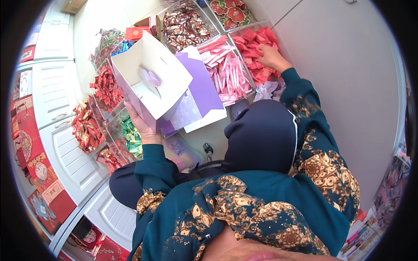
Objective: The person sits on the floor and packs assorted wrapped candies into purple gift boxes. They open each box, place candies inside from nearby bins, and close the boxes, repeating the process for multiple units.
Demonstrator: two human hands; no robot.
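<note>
My left hand [140, 125] grips the lower left edge of a purple and white carton box [172, 82], fingers behind its wall. The box is tilted with its top flaps spread, and a small pale purple packet [149, 77] lies inside. My right hand [271, 57] is down among coral-red packets [257, 69] in a clear bin at the upper right. Its fingers are curled together; whatever is between them is hidden. Beside that bin, another clear bin holds pale pink packets [228, 71].
Further bins hold brown and red wrapped sweets [185, 28], flower-shaped red packets [228, 13] and green packets [130, 135]. Red sweets [106, 87] pile up left of the box. White cabinet doors [56, 91] line the left, and a smooth grey panel [348, 87] stands on the right.
</note>
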